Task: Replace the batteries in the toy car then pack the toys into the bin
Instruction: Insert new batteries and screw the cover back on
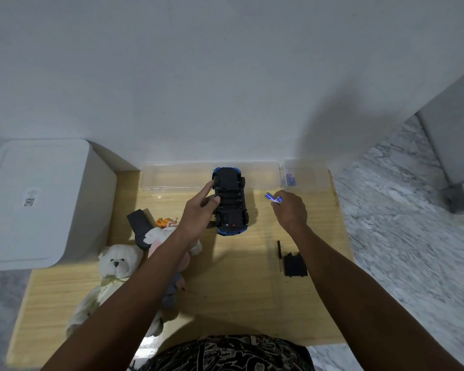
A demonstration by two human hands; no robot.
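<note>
1. Forearms filled the near edge, both reaching out over the wooden table [252,290].
2. Right hand [289,210] pinched blue batteries [273,198], fingers curled round them, just right of the toy car [230,200].
3. Left hand [198,212] steadied the car, belly-up mid-table, fingers loosely curled against its side, one touching a wheel.
4. Battery bay looked open and seemingly empty; its black cover [295,265] and a screwdriver [279,253] lay well apart, nearer the person.
5. Judged step: loading cells. Next needs polarity matched, each pressed home.
6. Teddy bear [115,263] waited left; white bin [38,199], closed, far left.
</note>
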